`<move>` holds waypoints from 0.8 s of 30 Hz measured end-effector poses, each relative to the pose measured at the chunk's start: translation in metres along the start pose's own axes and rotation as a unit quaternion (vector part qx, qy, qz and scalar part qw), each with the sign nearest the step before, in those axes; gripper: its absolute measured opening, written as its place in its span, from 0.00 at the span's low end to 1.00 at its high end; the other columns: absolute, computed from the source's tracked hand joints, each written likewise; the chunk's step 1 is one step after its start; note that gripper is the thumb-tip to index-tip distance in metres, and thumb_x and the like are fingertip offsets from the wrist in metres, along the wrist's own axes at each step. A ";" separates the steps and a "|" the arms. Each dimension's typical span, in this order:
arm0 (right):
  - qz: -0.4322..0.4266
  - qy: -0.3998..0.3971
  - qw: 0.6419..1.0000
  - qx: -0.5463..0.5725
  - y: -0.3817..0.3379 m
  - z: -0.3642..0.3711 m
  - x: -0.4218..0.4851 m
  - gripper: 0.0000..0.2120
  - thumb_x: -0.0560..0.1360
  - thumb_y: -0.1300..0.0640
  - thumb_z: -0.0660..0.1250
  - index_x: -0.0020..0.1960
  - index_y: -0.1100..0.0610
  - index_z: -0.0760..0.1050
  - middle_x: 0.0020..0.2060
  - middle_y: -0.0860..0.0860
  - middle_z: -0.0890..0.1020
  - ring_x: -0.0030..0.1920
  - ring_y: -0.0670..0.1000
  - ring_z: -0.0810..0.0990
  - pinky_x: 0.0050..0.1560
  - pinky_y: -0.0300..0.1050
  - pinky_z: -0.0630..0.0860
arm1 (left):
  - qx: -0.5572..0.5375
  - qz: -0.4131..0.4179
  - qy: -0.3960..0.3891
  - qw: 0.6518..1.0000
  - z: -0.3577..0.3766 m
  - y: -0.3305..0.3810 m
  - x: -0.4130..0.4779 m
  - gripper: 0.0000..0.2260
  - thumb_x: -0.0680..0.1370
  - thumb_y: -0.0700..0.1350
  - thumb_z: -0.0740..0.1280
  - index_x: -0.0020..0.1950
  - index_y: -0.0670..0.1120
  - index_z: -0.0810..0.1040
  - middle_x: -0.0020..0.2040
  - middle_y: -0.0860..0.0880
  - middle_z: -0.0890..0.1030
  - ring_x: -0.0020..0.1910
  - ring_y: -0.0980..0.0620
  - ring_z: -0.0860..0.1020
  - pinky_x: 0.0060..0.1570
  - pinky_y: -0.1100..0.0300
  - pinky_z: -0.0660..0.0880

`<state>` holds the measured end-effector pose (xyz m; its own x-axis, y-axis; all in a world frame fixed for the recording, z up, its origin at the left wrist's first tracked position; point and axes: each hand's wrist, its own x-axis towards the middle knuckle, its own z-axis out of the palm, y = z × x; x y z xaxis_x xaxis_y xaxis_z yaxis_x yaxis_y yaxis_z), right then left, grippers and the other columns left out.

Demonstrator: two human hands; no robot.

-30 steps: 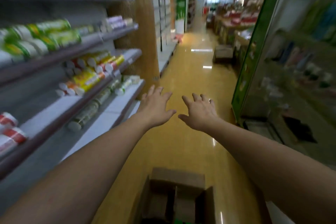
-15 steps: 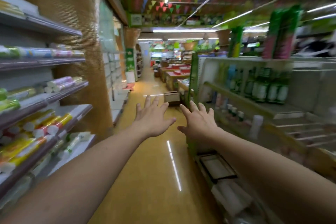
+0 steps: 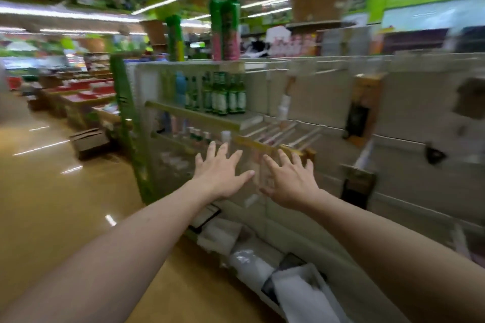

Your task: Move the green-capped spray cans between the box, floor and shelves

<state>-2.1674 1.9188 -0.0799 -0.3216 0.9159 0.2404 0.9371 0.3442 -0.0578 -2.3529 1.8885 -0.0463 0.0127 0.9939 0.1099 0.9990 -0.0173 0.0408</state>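
Observation:
Both my arms stretch forward in a shop aisle. My left hand (image 3: 219, 174) has its fingers spread, palm down, and holds nothing. My right hand (image 3: 287, 179) is beside it, fingers also spread and empty. Both hover in front of a white shelf unit (image 3: 315, 102). Green glass bottles (image 3: 225, 98) stand on a shelf above the hands, and small pale bottles (image 3: 199, 136) stand on the shelf just beyond my left fingertips. The picture is blurred by motion.
A cardboard box (image 3: 89, 140) sits on the glossy yellow floor (image 3: 52, 204) at the left. White packages (image 3: 249, 259) lie on the bottom shelf. A green end panel (image 3: 128, 123) closes the unit. Low red display stands (image 3: 78, 92) fill the far left.
My view has swung right, from the left shelves and the aisle to the right-hand shelf unit. Both hands stayed stretched out and empty throughout.

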 end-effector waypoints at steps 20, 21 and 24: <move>0.331 0.026 0.941 -0.073 0.355 -0.112 -0.374 0.42 0.75 0.33 0.63 0.82 0.45 0.49 0.81 0.56 0.52 0.79 0.64 0.51 0.74 0.70 0.53 | -0.078 0.328 0.023 0.941 0.038 0.491 -0.115 0.35 0.78 0.71 0.53 0.82 0.57 0.52 0.83 0.46 0.48 0.81 0.44 0.43 0.77 0.38 0.48; 0.344 0.026 0.936 -0.076 0.368 -0.116 -0.393 0.42 0.75 0.33 0.63 0.82 0.45 0.49 0.81 0.57 0.53 0.79 0.64 0.52 0.74 0.70 0.54 | -0.084 0.346 0.020 0.934 0.041 0.514 -0.125 0.35 0.79 0.71 0.53 0.82 0.57 0.52 0.83 0.46 0.48 0.81 0.44 0.43 0.77 0.38 0.48; 0.386 0.024 0.919 -0.080 0.402 -0.122 -0.445 0.41 0.74 0.31 0.61 0.81 0.45 0.52 0.80 0.57 0.55 0.78 0.64 0.53 0.73 0.71 0.53 | -0.087 0.400 0.021 0.912 0.049 0.575 -0.153 0.35 0.79 0.70 0.54 0.82 0.57 0.52 0.83 0.46 0.49 0.81 0.43 0.44 0.77 0.38 0.49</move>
<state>-1.6306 1.6239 -0.0916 0.4493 0.8632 0.2304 0.8930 -0.4418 -0.0863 -1.7779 1.7317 -0.0882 0.7300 0.6497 0.2120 0.6481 -0.7566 0.0870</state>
